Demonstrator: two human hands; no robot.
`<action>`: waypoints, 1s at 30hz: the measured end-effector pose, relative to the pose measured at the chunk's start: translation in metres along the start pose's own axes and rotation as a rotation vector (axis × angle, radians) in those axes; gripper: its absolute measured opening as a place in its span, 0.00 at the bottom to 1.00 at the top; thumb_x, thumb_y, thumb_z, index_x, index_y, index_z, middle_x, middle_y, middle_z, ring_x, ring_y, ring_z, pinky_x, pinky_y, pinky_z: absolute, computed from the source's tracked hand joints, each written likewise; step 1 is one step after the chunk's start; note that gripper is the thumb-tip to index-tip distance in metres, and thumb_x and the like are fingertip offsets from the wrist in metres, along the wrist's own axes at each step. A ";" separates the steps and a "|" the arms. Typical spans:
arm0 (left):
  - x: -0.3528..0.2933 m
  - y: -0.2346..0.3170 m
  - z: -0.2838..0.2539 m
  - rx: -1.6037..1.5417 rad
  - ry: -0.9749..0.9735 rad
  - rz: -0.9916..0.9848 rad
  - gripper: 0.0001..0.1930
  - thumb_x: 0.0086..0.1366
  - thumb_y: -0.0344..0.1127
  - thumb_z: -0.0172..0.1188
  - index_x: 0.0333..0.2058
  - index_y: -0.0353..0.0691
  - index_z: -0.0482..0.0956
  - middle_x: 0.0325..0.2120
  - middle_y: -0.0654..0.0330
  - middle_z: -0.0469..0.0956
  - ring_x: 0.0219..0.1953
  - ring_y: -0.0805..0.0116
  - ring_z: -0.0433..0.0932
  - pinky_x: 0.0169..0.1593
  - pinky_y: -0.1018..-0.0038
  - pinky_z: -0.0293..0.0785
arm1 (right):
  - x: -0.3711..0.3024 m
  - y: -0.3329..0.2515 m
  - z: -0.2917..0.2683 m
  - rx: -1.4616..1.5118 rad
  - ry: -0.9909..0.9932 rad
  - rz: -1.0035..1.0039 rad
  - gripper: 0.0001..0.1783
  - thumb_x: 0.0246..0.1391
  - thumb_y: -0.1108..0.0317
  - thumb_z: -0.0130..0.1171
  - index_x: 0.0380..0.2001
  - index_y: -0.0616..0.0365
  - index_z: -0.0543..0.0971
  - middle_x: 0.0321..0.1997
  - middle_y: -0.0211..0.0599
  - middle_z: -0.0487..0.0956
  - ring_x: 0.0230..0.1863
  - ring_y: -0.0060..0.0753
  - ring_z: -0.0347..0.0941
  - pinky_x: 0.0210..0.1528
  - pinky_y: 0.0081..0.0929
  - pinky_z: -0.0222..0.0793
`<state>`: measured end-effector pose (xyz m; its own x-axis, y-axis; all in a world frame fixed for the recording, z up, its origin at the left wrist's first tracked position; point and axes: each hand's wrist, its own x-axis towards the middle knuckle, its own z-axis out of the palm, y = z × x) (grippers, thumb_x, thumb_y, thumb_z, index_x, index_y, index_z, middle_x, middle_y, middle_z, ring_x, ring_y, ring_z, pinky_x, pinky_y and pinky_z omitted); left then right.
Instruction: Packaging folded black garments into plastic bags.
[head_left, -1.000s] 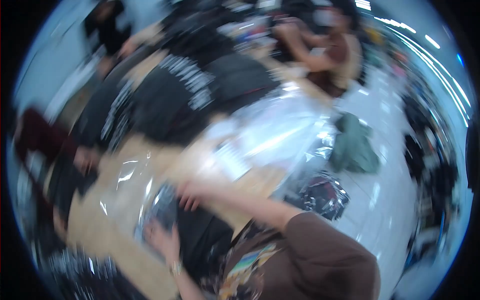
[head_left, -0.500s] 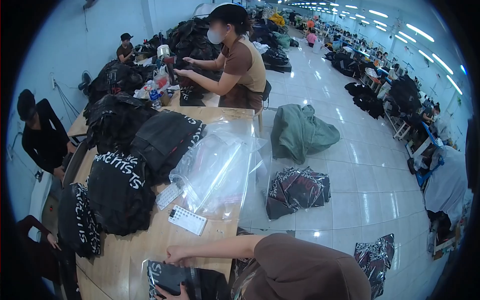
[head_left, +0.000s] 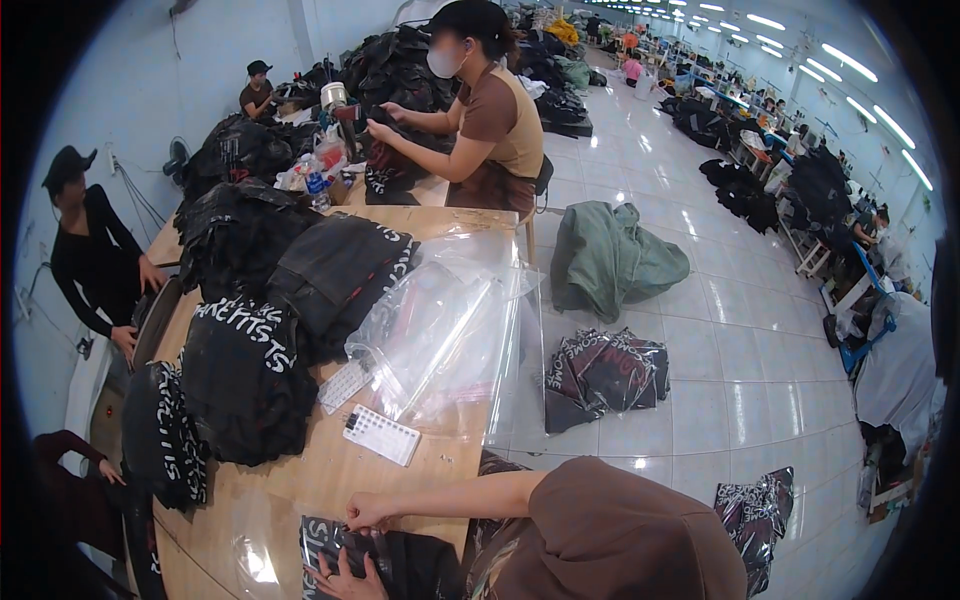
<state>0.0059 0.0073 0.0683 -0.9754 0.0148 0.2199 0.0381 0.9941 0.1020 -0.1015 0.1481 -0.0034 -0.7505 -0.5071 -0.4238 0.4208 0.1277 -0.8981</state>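
the left hand (head_left: 345, 580), fingers spread, rests upon a black garment (head_left: 405, 560); just beyond, the right hand (head_left: 370, 512) curls closed, its hold unclear. even palm pressure should keep the garment smooth.

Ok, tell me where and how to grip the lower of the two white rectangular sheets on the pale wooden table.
Pinch the lower white rectangular sheet by its right end, probably best approached from the picture's lower right: it lies flat, bare pale wooden table borders that end, and clear plastic bags flank its upper edge.
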 end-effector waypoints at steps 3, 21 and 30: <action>0.005 -0.020 0.013 -0.134 0.006 0.055 0.13 0.56 0.45 0.57 0.37 0.47 0.81 0.47 0.50 0.71 0.56 0.49 0.58 0.59 0.49 0.45 | 0.002 0.004 0.000 -0.026 0.010 -0.058 0.10 0.48 0.63 0.56 0.23 0.59 0.72 0.16 0.33 0.74 0.13 0.28 0.69 0.11 0.26 0.65; -0.031 -0.035 0.014 0.118 0.226 -0.168 0.16 0.55 0.34 0.54 0.42 0.36 0.71 0.39 0.52 0.73 0.43 0.54 0.71 0.46 0.64 0.65 | -0.010 0.001 0.015 -0.684 0.439 -0.363 0.25 0.45 0.70 0.52 0.49 0.58 0.61 0.26 0.54 0.76 0.30 0.56 0.73 0.29 0.48 0.66; -0.050 -0.041 -0.049 0.264 0.467 -0.283 0.10 0.55 0.31 0.54 0.35 0.33 0.75 0.29 0.47 0.75 0.30 0.52 0.74 0.36 0.63 0.70 | -0.012 -0.003 0.014 -0.720 0.489 -0.340 0.29 0.49 0.69 0.50 0.55 0.56 0.56 0.32 0.53 0.75 0.34 0.55 0.73 0.35 0.46 0.67</action>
<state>0.0642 -0.0394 0.1009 -0.7391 -0.2433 0.6281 -0.3221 0.9466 -0.0123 -0.0870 0.1414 0.0060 -0.9753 -0.2198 0.0194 -0.1548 0.6185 -0.7704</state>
